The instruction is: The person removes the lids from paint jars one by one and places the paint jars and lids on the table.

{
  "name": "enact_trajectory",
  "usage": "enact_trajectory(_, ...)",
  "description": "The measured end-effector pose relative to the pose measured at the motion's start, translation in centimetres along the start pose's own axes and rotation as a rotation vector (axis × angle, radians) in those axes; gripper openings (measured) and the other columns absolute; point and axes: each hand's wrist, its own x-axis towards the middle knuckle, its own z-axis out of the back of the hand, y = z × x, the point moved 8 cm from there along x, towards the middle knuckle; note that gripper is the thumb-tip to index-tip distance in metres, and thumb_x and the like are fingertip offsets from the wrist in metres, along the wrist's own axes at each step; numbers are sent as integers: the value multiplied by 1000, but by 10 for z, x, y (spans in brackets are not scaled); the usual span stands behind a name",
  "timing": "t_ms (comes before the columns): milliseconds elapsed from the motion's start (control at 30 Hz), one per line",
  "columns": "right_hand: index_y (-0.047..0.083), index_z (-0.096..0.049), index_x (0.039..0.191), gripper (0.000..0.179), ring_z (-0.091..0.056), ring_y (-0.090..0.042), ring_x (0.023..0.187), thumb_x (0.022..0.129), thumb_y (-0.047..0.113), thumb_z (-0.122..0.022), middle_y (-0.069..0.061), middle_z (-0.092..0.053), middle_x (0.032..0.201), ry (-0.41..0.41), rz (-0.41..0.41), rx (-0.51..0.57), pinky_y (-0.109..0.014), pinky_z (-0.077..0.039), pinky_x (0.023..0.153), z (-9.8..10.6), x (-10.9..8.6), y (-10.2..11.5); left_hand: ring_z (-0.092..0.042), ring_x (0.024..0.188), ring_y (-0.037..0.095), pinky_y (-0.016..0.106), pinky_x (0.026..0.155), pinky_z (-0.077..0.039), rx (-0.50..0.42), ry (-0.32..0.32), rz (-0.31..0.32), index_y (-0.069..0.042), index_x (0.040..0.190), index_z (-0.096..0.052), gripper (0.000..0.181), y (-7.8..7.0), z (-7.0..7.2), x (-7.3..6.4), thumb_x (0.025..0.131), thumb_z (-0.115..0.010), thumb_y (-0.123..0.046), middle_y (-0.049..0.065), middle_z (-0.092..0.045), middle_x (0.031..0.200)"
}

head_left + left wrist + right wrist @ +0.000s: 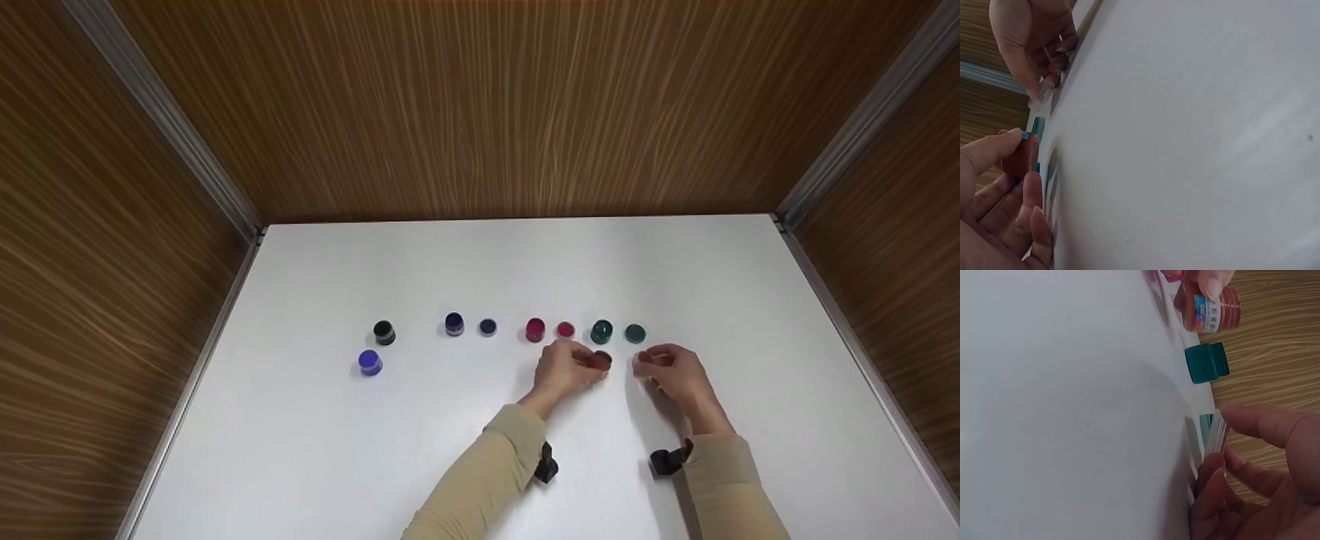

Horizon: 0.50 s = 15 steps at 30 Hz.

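My left hand grips a small brown-orange paint jar between thumb and fingers. The jar has no lid on, and a blue-and-white label shows on its side in the right wrist view. To the right of it, my right hand pinches a round lid by its edge, apart from the jar. Just beyond the hands stands an uncovered green paint jar, with a green lid lying to its right. Left of that are an uncovered red jar and a red lid.
Farther left on the white table stand an uncovered dark blue-violet jar and its matching lid. A black-topped jar and a blue-topped jar stand at the left. Wood-grain panels enclose the back and sides.
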Motion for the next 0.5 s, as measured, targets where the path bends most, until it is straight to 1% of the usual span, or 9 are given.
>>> enact_trajectory(133,-3,-52,128,50,-57,-22,89,90,25,-70,-16,-58,112,-20,-9,-2,-27,-49,73,0,1,1,-60,71,6,24,70,-50,37,-9,29,-15,84,-76,20,-2,-4,-1,70,-89,-20,-8,-68,75)
enact_trajectory(367,-2,-52,129,50,-55,-24,94,92,26,-69,-17,-57,115,-14,-46,10,-29,-48,78,1,2,-2,-60,72,4,22,71,-49,81,-18,15,-16,88,-78,21,-4,-8,-1,70,-89,-20,-9,-69,75)
enact_trajectory(500,-3,-50,132,54,-55,-24,94,90,25,-71,-18,-56,116,-14,-44,13,-29,-49,79,0,2,-3,-60,71,3,22,69,-48,96,-21,14,-17,90,-79,23,-4,-9,-2,70,-90,-20,-9,-70,76)
